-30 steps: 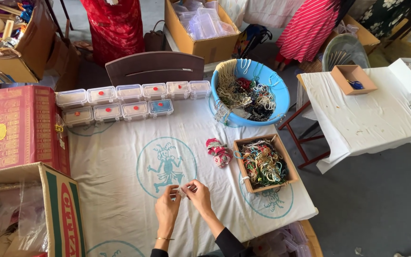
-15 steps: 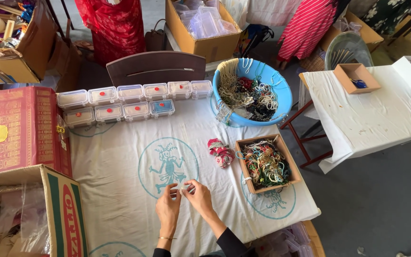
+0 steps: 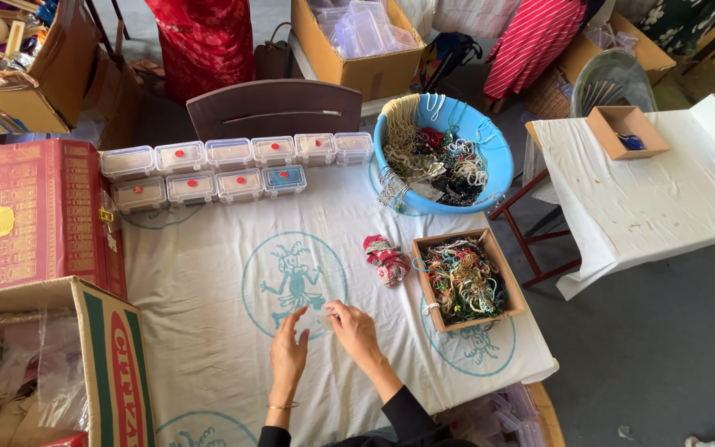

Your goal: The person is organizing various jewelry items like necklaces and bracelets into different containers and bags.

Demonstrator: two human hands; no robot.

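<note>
Seen from above, a table (image 3: 208,331) is covered with a white cloth printed with teal round emblems. At its left edge stand a red patterned box (image 3: 26,215) and, nearer the person, an open cardboard box (image 3: 109,364). Along the far edge sit two rows of small clear lidded boxes (image 3: 225,170). Near the near edge, both forearms reach up from the bottom of the view. The left hand (image 3: 289,354) is raised with its fingers loosely curled and partly spread; whether it grips anything cannot be told. Just beside it, the right hand (image 3: 356,331) bends at the wrist, thumb and forefinger pinched together towards the left hand. A small clear item (image 3: 323,315) seems to lie between the two sets of fingertips, too faint to identify. Right of the hands lie a red cloth bundle (image 3: 386,258), then an open tray of tangled beads (image 3: 463,280). A blue basin (image 3: 444,161) of beads sits at the far right corner.
</note>
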